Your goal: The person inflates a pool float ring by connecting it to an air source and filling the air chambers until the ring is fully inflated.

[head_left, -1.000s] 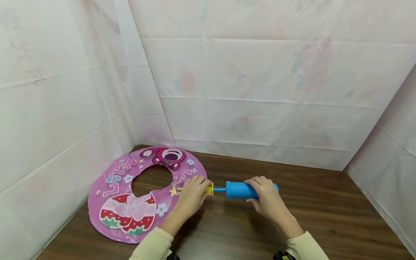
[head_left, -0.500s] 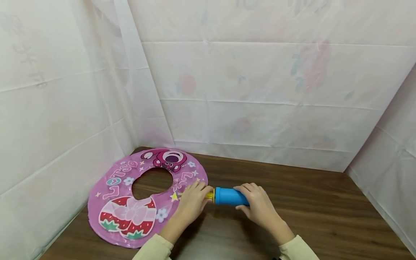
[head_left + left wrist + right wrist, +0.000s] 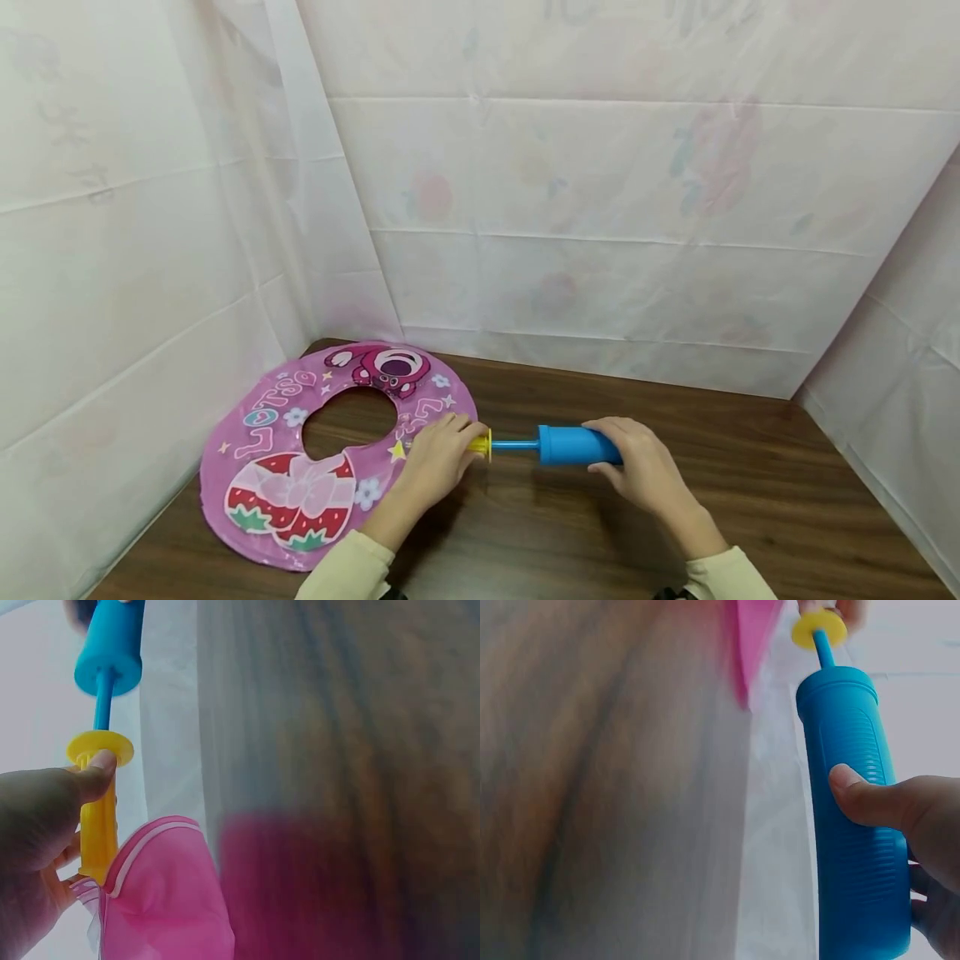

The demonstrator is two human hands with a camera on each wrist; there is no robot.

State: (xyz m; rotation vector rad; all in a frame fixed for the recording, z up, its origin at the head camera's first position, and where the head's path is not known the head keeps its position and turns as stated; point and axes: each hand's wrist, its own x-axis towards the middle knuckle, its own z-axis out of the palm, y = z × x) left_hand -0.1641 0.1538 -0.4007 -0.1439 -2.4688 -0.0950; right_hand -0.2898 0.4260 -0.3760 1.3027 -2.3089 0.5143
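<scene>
A hand pump with a blue barrel (image 3: 573, 446) and a yellow handle (image 3: 99, 817) is held level between both hands. My left hand (image 3: 438, 458) grips the yellow handle, thumb along its flange, over the edge of a pink swim ring (image 3: 247, 500). In the left wrist view the handle's far end meets the ring's edge. My right hand (image 3: 645, 467) wraps the blue barrel, thumb on its ribbed side in the right wrist view. A length of thin blue rod (image 3: 516, 445) shows between barrel and handle. The ring is printed with a bear, strawberries and flowers and looks partly filled.
The dark wooden table (image 3: 750, 483) stretches under both hands and to the right. Pale printed sheets (image 3: 600, 208) hang behind it and along both sides, and the ring lies near the left one.
The right hand pushed the barrel left against the handle, then drew it back right, so the rod shows again. The left hand and ring have barely moved.
</scene>
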